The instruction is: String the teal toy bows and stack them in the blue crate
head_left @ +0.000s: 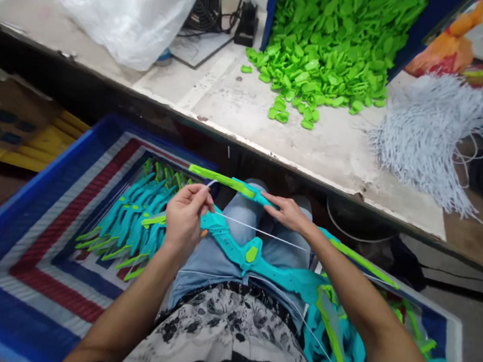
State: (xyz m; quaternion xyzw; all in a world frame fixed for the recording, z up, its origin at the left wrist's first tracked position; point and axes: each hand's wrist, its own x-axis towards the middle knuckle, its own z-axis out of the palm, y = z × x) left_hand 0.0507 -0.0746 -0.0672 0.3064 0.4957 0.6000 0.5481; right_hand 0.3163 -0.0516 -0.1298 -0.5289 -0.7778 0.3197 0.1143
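Two turquoise and green toy bows lie across my lap. The far toy bow spans my knees, its middle partly hidden by my right hand and forearm. My right hand grips this bow near the inner end of its left green limb. Closed in a pinch, my left hand holds the end of a white string, just below that limb. The string runs rightward under my right forearm. Nearer my body rests the second toy bow, with a green oval piece on its handle and its left end by my left hand.
A blue crate at left holds several similar bows; another crate at right holds more. On the workbench lie a heap of green pieces, a bundle of white strings, a plastic bag and a fan.
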